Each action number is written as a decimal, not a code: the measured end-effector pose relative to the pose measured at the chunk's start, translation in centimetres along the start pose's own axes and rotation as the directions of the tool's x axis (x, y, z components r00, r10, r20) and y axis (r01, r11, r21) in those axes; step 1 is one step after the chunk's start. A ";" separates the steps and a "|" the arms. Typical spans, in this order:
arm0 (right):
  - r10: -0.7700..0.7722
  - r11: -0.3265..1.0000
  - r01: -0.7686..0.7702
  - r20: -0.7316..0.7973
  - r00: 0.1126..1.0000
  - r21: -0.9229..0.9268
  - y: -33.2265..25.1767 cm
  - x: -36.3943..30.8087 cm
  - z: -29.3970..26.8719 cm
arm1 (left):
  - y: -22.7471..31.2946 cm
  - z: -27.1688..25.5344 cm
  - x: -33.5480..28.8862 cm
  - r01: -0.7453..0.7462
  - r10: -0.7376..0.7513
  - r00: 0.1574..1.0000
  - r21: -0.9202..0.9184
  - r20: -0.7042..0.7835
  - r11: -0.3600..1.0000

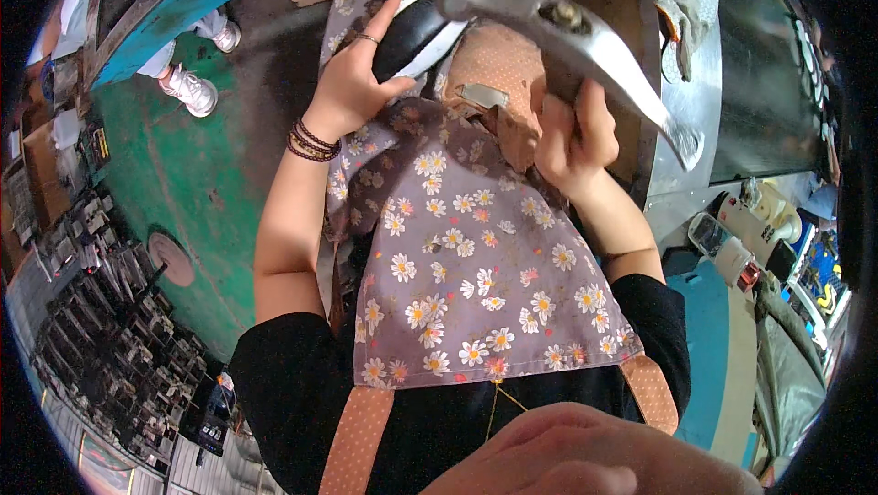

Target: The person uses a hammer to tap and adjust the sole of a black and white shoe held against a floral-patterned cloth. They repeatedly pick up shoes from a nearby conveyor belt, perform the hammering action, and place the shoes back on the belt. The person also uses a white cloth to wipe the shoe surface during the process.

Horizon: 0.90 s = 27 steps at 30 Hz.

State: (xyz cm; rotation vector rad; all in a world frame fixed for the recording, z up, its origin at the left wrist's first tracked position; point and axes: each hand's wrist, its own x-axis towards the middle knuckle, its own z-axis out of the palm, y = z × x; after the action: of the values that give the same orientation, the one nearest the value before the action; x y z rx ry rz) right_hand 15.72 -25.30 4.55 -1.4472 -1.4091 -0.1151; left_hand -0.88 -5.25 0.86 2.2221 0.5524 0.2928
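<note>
A black and white shoe [428,33] lies across my lap at the top of the view. My left hand [357,79] grips its near left side, thumb and index finger spread along it. In my closed right hand [576,134] is a metal hammer [622,65], raised in front of the shoe. The hammer's rounded face is over the shoe's edge, and its flared end points to the lower right. The handle is mostly hidden behind the head and my fingers. Under the shoe, a worn peach dotted cloth [494,60] covers part of my flowered apron [457,266].
On my right runs a metal ledge [677,138] with a grey and white item [690,24] on it. A phone [708,233] and clutter lie lower right. Another person's white shoes [190,92] stand on the green floor [183,188]. Dark metal parts [119,339] crowd the lower left.
</note>
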 end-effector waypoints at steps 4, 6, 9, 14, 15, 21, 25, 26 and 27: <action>0.303 0.950 -0.243 0.391 0.869 -0.195 2.5 -0.2 -0.3 | -1.1 -0.2 0.2 0.054 -0.046 0.998 -0.304 0.033 0.951; 0.241 0.968 -0.209 0.292 0.926 -0.136 3.0 -0.7 -1.1 | -0.8 -1.0 0.2 0.004 -0.002 1.000 -0.278 0.008 0.961; 0.175 0.980 -0.165 0.083 0.981 -0.113 2.5 -1.8 -2.3 | -0.3 -2.6 0.1 -0.065 0.096 0.995 -0.532 0.032 0.844; 0.248 0.969 -0.248 -0.003 0.969 -0.021 2.2 -0.8 -2.1 | -1.9 -2.5 1.3 0.208 -0.172 0.978 -0.692 0.123 0.691; 0.233 0.972 -0.231 0.060 0.971 -0.038 2.6 -0.4 -2.4 | -1.3 -1.3 1.5 0.041 -0.051 0.999 -0.540 -0.003 0.841; 0.197 0.979 -0.194 -0.061 0.978 0.057 0.6 3.2 -3.7 | -0.7 0.0 1.0 0.121 -0.122 0.992 -0.040 -0.019 0.992; 0.089 0.990 -0.068 -0.174 0.981 0.126 -1.0 5.7 -3.1 | -1.3 0.8 0.9 -0.001 0.005 0.994 0.042 -0.105 0.999; -0.048 0.993 0.039 -0.075 0.996 -0.110 0.1 5.7 -2.7 | -1.3 0.8 0.9 0.010 -0.008 0.997 0.034 -0.082 0.999; 0.040 0.977 -0.015 0.115 0.993 -0.212 0.2 5.6 -2.3 | -1.3 0.7 1.0 0.022 -0.021 0.998 0.026 -0.060 0.999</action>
State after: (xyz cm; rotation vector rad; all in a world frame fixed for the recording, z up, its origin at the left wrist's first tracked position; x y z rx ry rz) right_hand 18.87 -23.13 9.22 -1.6709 -1.5079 -0.1674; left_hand -0.13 -4.52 -0.57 2.2376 0.6151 0.3432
